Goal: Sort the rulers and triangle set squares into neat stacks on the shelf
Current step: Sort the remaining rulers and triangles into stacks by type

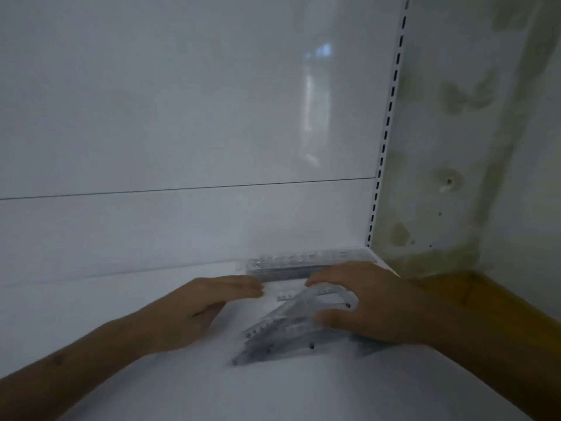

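**Both hands at the clear set squares on the white shelf**

The right hand's fingers (326, 278) arch over a stack of clear triangle set squares (291, 326), thumb pressed on the near edge and fingertips on the far edge, grasping the pile where it lies on the shelf (182, 390). The left hand (194, 311) lies flat and released on the shelf just left of the pile, fingers extended toward it, holding nothing. Just behind both hands, a stack of clear rulers (303, 264) lies along the back panel (182, 117), reaching into the right corner. A slotted upright (387, 129) runs up that corner. Beyond it stands a stained wall (473, 132), and a yellow ledge (485, 299) borders the shelf's right side.
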The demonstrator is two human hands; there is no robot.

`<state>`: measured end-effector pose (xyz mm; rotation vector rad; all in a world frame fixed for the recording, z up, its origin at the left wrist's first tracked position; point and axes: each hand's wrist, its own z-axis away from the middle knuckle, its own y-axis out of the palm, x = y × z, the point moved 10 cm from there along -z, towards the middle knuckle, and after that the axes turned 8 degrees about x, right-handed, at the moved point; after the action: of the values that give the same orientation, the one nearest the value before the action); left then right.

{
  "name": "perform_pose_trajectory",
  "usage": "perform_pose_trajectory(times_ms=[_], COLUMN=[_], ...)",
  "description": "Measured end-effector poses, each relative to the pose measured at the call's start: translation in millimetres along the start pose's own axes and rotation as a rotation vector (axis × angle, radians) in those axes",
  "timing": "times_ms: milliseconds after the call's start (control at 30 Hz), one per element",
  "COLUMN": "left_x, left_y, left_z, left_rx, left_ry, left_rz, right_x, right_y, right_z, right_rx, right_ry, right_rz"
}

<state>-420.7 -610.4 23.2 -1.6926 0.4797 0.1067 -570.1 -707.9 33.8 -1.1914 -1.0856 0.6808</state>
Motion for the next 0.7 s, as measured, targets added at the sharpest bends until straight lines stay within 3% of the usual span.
perform_pose_trajectory(times_ms=[200,300,533,700], left_x=[83.3,81.7,75.1,67.0], left_y=[20.5,32.2,24.9,-16.0], left_z=[90.2,112.2,108.4,140.8], left_rx=[0.185,0.291,0.213,0.015], left_ry=[-0.417,-0.470,-0.517,-0.506], left_rz=[-0.170,-0.234,-0.184,-0.073], right_x=[2.7,0.4,5.7,68.5], right_y=[32.7,39.2,34.2,22.7], right_z=[-23.3,-23.8,-18.7,-19.9], right_rx=[0.151,0.143,0.112,0.046], right_ry=[-0.107,-0.106,-0.026,-0.023], right_rz=[0.096,0.098,0.068,0.055])
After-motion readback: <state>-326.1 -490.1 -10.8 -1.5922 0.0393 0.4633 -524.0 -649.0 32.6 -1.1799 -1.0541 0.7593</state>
